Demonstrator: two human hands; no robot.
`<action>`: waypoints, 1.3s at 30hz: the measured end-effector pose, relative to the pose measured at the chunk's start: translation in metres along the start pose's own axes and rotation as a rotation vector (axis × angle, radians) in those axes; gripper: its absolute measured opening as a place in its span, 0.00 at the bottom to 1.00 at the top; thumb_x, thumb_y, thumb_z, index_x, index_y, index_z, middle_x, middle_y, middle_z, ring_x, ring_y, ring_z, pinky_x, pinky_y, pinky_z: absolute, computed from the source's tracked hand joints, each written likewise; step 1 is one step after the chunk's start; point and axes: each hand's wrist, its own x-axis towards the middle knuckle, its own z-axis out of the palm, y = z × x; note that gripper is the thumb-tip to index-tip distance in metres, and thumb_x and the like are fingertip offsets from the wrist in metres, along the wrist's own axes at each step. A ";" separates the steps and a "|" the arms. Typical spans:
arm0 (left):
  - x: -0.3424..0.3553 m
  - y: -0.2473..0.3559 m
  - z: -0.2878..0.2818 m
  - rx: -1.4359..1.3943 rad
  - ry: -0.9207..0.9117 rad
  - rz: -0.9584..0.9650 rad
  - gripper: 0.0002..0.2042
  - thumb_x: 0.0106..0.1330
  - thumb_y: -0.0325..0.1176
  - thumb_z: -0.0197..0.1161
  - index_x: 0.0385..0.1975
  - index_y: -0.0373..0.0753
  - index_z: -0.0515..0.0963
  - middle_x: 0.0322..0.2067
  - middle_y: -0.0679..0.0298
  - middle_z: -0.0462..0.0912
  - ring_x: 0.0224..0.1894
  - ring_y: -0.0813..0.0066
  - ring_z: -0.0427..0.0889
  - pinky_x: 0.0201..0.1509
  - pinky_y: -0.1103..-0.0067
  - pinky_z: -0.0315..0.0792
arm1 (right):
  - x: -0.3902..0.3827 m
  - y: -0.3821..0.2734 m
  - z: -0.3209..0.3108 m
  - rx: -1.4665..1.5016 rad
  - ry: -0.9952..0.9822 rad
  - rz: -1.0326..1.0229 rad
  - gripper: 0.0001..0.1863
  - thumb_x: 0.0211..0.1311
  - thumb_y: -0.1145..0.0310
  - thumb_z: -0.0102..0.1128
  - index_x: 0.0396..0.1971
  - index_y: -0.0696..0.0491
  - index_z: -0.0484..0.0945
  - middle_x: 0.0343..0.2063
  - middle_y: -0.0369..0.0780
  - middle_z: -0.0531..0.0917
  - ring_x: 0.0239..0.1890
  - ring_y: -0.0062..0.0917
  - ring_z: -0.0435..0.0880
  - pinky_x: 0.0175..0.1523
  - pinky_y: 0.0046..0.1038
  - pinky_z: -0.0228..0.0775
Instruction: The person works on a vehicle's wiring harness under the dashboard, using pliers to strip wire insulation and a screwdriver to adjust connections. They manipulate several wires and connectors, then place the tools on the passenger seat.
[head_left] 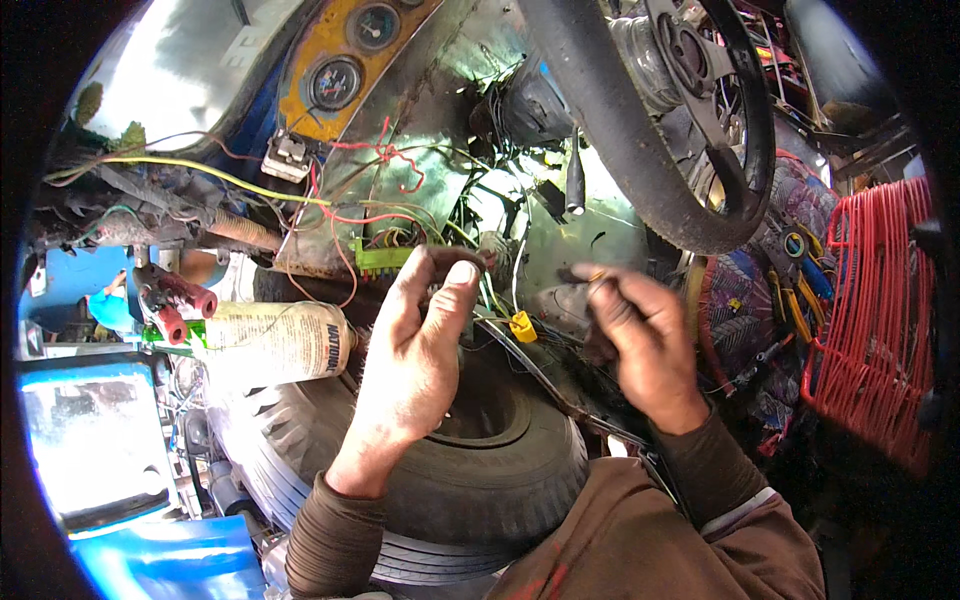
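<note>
Our left hand (405, 350) curls beside the lime-green terminal block (372, 262), apart from our half-curled right hand (648, 350); we cannot tell if either grips anything. A yellow connector (523, 327) sits between. We seem mid-wiring; the next move needs steady fingertips.

Bare left hand (412, 345), bare right hand (650, 350) apart, fingers curled; small yellow plastic connector (522, 326) sits between; black rubber tyre (470, 490) near; round black steering wheel (625, 140) far right.

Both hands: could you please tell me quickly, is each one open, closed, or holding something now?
Left hand: fingers curled; whether it holds anything cannot be told.
Right hand: fingers curled in near the thumb; any grip cannot be told.
</note>
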 end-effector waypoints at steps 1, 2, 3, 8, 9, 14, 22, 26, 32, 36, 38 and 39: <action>-0.002 0.003 0.001 -0.079 -0.006 -0.127 0.15 0.80 0.42 0.55 0.50 0.34 0.78 0.39 0.67 0.79 0.42 0.82 0.75 0.51 0.85 0.69 | -0.002 0.004 0.005 -0.079 -0.022 -0.058 0.16 0.79 0.63 0.54 0.54 0.56 0.83 0.29 0.27 0.79 0.29 0.08 0.70 0.33 0.16 0.65; -0.002 0.006 0.001 -0.121 -0.009 -0.141 0.16 0.80 0.42 0.56 0.51 0.33 0.77 0.37 0.68 0.77 0.41 0.82 0.75 0.49 0.84 0.69 | -0.008 0.004 0.002 0.152 -0.146 0.253 0.17 0.78 0.64 0.55 0.57 0.58 0.81 0.34 0.30 0.82 0.33 0.10 0.73 0.39 0.17 0.68; -0.003 0.008 0.004 -0.164 -0.011 -0.155 0.17 0.80 0.42 0.56 0.52 0.33 0.76 0.35 0.69 0.76 0.40 0.81 0.75 0.46 0.83 0.70 | -0.009 0.006 0.004 0.161 -0.192 0.270 0.18 0.77 0.65 0.57 0.57 0.60 0.80 0.40 0.34 0.85 0.40 0.14 0.79 0.49 0.20 0.72; -0.001 0.011 0.003 -0.152 -0.133 0.017 0.23 0.73 0.44 0.66 0.56 0.31 0.74 0.39 0.62 0.76 0.40 0.76 0.75 0.48 0.78 0.73 | -0.007 0.010 0.025 0.288 -0.179 0.014 0.22 0.69 0.65 0.68 0.57 0.61 0.79 0.48 0.41 0.87 0.49 0.21 0.83 0.57 0.27 0.75; 0.000 0.009 0.005 -0.134 -0.139 0.065 0.25 0.71 0.45 0.68 0.57 0.31 0.73 0.41 0.60 0.76 0.41 0.74 0.76 0.50 0.76 0.73 | -0.006 0.010 0.029 0.329 -0.171 -0.040 0.23 0.67 0.63 0.70 0.56 0.60 0.79 0.47 0.41 0.87 0.47 0.23 0.84 0.55 0.28 0.76; -0.002 0.007 0.006 0.193 -0.185 0.402 0.38 0.66 0.50 0.69 0.69 0.30 0.66 0.51 0.49 0.72 0.53 0.57 0.72 0.62 0.68 0.67 | 0.006 0.017 0.033 -0.139 -0.019 -0.512 0.23 0.60 0.64 0.75 0.53 0.57 0.82 0.38 0.43 0.87 0.38 0.31 0.87 0.45 0.33 0.77; -0.013 0.018 0.007 0.214 0.009 0.604 0.19 0.53 0.20 0.75 0.47 0.39 0.85 0.44 0.57 0.81 0.44 0.65 0.84 0.48 0.74 0.80 | 0.010 0.018 0.023 -0.081 0.079 -0.435 0.20 0.53 0.77 0.76 0.48 0.56 0.86 0.33 0.38 0.86 0.32 0.23 0.83 0.40 0.26 0.76; -0.022 0.018 0.012 0.200 0.088 0.632 0.15 0.50 0.14 0.70 0.36 0.38 0.87 0.40 0.58 0.83 0.41 0.67 0.86 0.44 0.76 0.82 | 0.010 0.010 0.021 -0.115 0.081 -0.426 0.21 0.53 0.78 0.76 0.49 0.54 0.86 0.34 0.35 0.85 0.33 0.17 0.81 0.39 0.22 0.74; -0.024 0.014 0.014 0.200 0.115 0.766 0.14 0.47 0.12 0.68 0.35 0.33 0.84 0.40 0.55 0.83 0.41 0.60 0.86 0.45 0.72 0.83 | 0.006 0.010 0.030 0.036 0.076 -0.308 0.21 0.54 0.79 0.75 0.50 0.51 0.86 0.29 0.30 0.77 0.31 0.12 0.73 0.36 0.18 0.67; -0.024 0.011 0.014 0.189 0.117 0.799 0.12 0.49 0.13 0.69 0.33 0.35 0.85 0.39 0.54 0.83 0.42 0.59 0.87 0.47 0.69 0.83 | 0.006 0.013 0.032 -0.001 0.070 -0.336 0.21 0.55 0.80 0.74 0.51 0.53 0.86 0.29 0.30 0.75 0.32 0.12 0.72 0.37 0.18 0.66; -0.023 0.010 0.014 0.201 0.110 0.812 0.11 0.50 0.14 0.70 0.33 0.35 0.84 0.39 0.54 0.83 0.42 0.59 0.86 0.46 0.70 0.83 | 0.006 0.014 0.033 0.000 0.084 -0.364 0.21 0.55 0.80 0.73 0.51 0.54 0.85 0.30 0.30 0.75 0.32 0.12 0.71 0.37 0.18 0.65; -0.024 0.010 0.014 0.208 0.105 0.806 0.11 0.50 0.14 0.71 0.33 0.35 0.84 0.39 0.55 0.83 0.42 0.59 0.86 0.46 0.70 0.83 | 0.006 0.015 0.033 0.015 0.079 -0.360 0.20 0.56 0.80 0.73 0.50 0.54 0.85 0.31 0.30 0.74 0.32 0.12 0.71 0.37 0.18 0.65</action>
